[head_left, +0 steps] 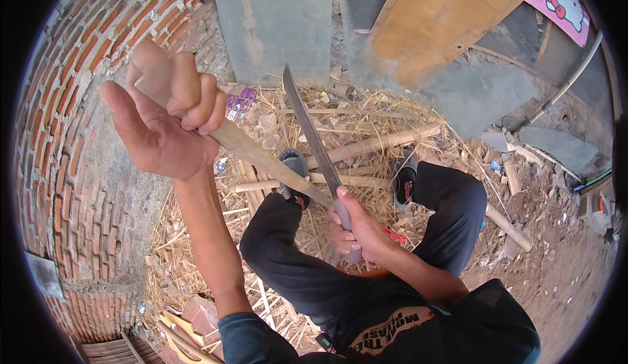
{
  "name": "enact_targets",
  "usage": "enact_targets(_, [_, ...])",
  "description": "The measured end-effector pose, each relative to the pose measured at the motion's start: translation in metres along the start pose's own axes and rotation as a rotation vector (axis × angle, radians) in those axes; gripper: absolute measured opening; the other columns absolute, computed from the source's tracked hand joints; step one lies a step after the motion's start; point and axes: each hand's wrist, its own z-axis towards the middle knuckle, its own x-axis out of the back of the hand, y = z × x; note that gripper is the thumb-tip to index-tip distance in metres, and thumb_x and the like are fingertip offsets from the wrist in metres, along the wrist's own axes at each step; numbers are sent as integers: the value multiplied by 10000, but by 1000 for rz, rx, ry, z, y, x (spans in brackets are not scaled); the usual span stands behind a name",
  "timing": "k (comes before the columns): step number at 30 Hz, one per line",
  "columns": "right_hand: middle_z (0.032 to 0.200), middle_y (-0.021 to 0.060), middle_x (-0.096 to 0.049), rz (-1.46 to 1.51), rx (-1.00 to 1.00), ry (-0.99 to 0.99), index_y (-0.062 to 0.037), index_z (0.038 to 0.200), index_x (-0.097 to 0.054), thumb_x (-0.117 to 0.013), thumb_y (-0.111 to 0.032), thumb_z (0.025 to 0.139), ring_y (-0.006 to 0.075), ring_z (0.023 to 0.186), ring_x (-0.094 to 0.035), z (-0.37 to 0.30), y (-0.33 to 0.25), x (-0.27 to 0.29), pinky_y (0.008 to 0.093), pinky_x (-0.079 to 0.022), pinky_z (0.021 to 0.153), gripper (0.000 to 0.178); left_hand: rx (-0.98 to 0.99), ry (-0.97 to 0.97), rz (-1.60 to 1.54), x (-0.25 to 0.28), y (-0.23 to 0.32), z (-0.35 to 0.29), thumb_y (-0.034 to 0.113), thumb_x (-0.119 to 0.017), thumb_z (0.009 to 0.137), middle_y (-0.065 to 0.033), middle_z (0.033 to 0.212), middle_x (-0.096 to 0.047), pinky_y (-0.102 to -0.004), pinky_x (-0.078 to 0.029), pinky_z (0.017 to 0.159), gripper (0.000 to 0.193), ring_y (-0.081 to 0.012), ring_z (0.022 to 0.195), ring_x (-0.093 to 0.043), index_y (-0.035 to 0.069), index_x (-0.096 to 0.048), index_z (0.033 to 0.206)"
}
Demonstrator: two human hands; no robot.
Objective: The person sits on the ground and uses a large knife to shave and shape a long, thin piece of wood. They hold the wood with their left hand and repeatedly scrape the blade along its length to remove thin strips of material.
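My left hand [171, 112] is raised at the upper left, its fingers curled round the upper end of a flat, pale wooden strip [258, 155] and its thumb sticking out. From there the strip slants down to the right, and its lower end passes close to the machete near my right hand. In front of my lap, my right hand [360, 230] grips the machete's grey handle. The long dark blade [307, 125] of the machete points up and away, with its tip curving left. Whether blade and strip touch, I cannot tell.
Straw and wood shavings [288, 119] litter the ground around my sandalled feet. Several poles [379, 143] lie across it. A brick wall [78, 148] rises at the left. Grey and brown boards [438, 17] lean at the back, and a thin pale pipe [569, 83] stands at the right.
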Motion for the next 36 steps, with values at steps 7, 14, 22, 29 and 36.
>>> enact_targets(7, [519, -9, -328, -16, 291, -108, -97, 816, -418, -363, -592, 1049, 89, 372, -269, -27, -21, -15, 275, -259, 375, 550, 33, -50, -20, -5, -4, 4, 564, -405, 1051, 35, 677, -306, -192, -234, 430, 450, -54, 504, -246, 131, -379, 930])
enact_targets(14, [536, -4, -352, -179, 68, 21, -84, 806, -428, -367, -546, 1064, 82, 399, -308, 9, 26, 1, 274, -264, 379, 533, 2, -2, -19, -5, -2, 4, 562, -386, 1057, 34, 680, -307, -194, -226, 424, 448, -54, 502, -238, 131, -375, 934])
enact_targets(22, [544, -35, -340, -267, 343, -70, -106, 754, -427, -403, -456, 1081, 63, 400, -326, -22, -4, -34, 260, -274, 374, 480, 19, -19, 13, -13, -7, 5, 579, -399, 1047, 31, 678, -307, -196, -225, 421, 465, -53, 501, -242, 128, -374, 934])
enact_targets(29, [555, -23, -383, -167, 121, 31, -108, 757, -431, -420, -490, 1069, 70, 412, -355, 21, 30, -4, 261, -277, 380, 493, -10, 1, -29, -10, -3, 1, 580, -403, 1045, 30, 674, -313, -196, -230, 421, 470, -56, 502, -242, 124, -387, 936])
enact_targets(36, [558, -29, -383, -405, 311, -74, -105, 747, -435, -429, -492, 1066, 67, 447, -377, 10, 2, -29, 262, -302, 413, 502, 2, -43, -47, -12, -4, 1, 585, -398, 1045, 32, 677, -310, -195, -229, 422, 473, -57, 512, -237, 125, -400, 933])
